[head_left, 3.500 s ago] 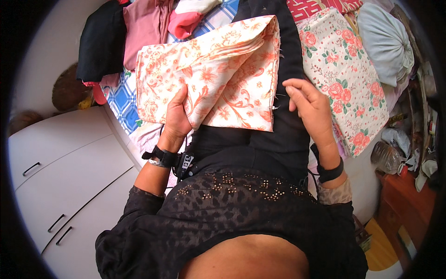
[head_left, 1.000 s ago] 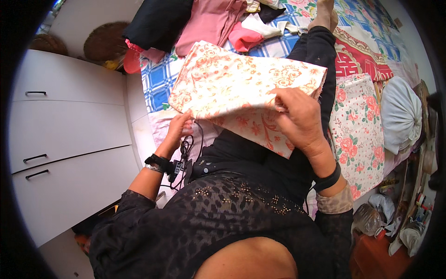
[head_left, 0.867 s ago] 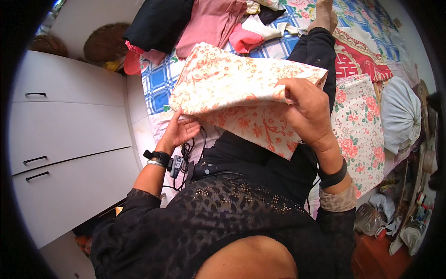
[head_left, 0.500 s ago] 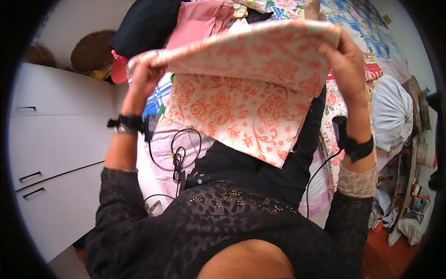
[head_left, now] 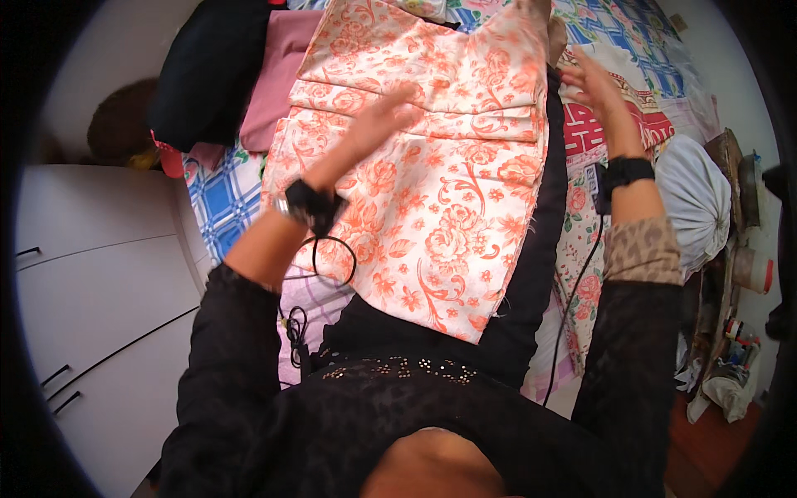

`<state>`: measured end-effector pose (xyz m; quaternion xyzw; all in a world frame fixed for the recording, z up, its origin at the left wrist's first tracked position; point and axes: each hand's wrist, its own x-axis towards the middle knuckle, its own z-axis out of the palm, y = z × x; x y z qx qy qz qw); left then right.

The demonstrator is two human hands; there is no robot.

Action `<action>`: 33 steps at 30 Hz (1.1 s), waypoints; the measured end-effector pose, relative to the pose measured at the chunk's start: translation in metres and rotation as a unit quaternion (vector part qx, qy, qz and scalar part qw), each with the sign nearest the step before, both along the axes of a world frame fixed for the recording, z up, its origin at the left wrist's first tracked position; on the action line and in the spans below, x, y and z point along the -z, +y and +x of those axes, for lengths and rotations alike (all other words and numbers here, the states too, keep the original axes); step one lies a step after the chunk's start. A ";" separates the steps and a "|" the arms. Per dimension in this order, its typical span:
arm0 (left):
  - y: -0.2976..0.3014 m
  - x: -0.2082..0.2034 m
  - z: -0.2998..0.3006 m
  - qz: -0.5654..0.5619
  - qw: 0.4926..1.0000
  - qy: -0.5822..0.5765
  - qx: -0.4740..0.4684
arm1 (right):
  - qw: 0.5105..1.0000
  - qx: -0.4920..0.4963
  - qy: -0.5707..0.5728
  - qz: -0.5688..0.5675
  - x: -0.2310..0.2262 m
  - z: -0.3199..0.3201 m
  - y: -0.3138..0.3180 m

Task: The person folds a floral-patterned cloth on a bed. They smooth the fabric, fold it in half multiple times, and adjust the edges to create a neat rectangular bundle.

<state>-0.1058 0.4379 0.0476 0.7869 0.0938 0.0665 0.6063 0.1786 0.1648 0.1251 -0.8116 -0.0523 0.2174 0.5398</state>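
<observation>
A white cloth with an orange floral print (head_left: 452,224) lies spread over my lap and legs, with several crosswise folds in its far half. My left hand (head_left: 383,120), slightly blurred, is over the cloth's folded part with its fingers stretched out, holding nothing. Whether it touches the fabric I cannot tell. Just beyond the cloth's right edge is my right hand (head_left: 594,85), fingers apart and nothing in them. Loose threads hang along the cloth's near right edge.
Black (head_left: 203,79) and pink (head_left: 281,75) fabrics lie at the far left on a blue checked floral bedcover (head_left: 220,203). Red-and-white fabric (head_left: 585,129) and a white bundle (head_left: 693,195) lie right. A white cabinet (head_left: 108,274) stands left. Black cables (head_left: 577,303) trail from both wrist straps.
Both hands have let go of the cloth's raised far edge. The cloth has come down flat, reaching farther away. My left hand has moved right over it; my right hand is beside it.
</observation>
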 end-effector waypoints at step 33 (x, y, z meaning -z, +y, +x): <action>-0.012 0.061 -0.307 -0.528 0.747 0.301 -0.271 | 0.751 -0.404 -0.510 -0.109 -0.023 -0.368 -0.083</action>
